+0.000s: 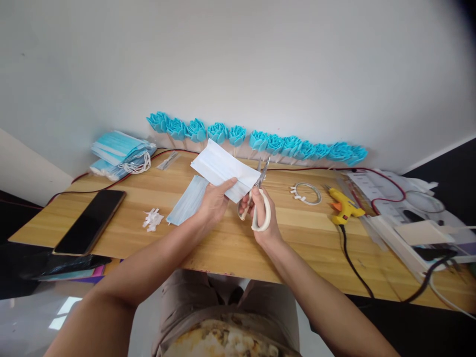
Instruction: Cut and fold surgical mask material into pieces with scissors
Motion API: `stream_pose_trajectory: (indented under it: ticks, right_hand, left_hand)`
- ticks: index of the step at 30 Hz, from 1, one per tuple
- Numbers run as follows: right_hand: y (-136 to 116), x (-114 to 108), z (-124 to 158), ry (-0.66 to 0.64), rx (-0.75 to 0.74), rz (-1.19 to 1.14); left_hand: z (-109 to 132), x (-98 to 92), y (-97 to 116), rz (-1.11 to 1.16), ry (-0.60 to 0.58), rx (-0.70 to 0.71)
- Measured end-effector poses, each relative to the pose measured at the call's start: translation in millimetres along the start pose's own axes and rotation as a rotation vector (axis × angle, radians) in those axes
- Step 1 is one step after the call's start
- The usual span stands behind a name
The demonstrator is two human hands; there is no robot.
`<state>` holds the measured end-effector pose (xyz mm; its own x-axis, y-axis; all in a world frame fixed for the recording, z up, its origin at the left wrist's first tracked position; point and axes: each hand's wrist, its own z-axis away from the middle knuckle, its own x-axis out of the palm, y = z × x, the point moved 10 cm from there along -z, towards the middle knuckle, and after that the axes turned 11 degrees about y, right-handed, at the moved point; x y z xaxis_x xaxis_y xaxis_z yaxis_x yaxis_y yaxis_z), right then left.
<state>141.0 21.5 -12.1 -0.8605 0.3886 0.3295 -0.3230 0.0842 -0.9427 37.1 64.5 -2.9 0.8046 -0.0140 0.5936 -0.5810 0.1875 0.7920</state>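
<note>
My left hand (217, 201) grips a pale blue face mask (225, 167) by its lower edge, thumb on top, holding it above the table. In my right hand (266, 215) is a pair of scissors (261, 212) with cream handles, fingers through the loops. The parted blades point away from me, at the mask's right end; whether they touch it I cannot tell. Another blue mask (189, 199) lies flat on the table, partly behind my left hand. A small heap of white scraps (152, 219) sits to the left of it.
Blue flowers (217, 132) on sticks lean in a row along the wall. A stack of masks (121, 148) is at the back left, a phone (91, 223) at front left. Rightward lie a coil of tape (308, 194), a yellow glue gun (344, 206) with its cord, and a white power strip (394, 240).
</note>
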Motion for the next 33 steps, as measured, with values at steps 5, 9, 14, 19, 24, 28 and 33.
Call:
stream_pose_trajectory:
  ticks: [5,9,14,19,24,28,33]
  right_hand:
    - [0,-1,1,0.005,0.007,0.012]
    - [-2,0,2,0.000,0.002,0.019]
    - [-1,1,1,-0.016,0.006,0.025]
    - [9,9,0,-0.131,0.062,0.004]
    - [21,16,1,-0.230,0.155,0.015]
    - [28,17,1,-0.257,0.214,0.055]
    - [32,21,7,-0.308,0.259,0.083]
  left_hand:
    - [-1,0.5,-2,0.011,-0.021,-0.012]
    - [-1,1.0,-1,0.025,-0.031,-0.010]
    - [-2,3.3,2,0.018,-0.051,0.004]
    - [-15,-23.8,19,0.107,0.174,0.128]
    - [-25,-39.2,33,0.149,0.272,0.169]
    - [-30,-43.4,37,0.152,0.276,0.145]
    - [-33,-42.0,37,0.130,0.256,0.119]
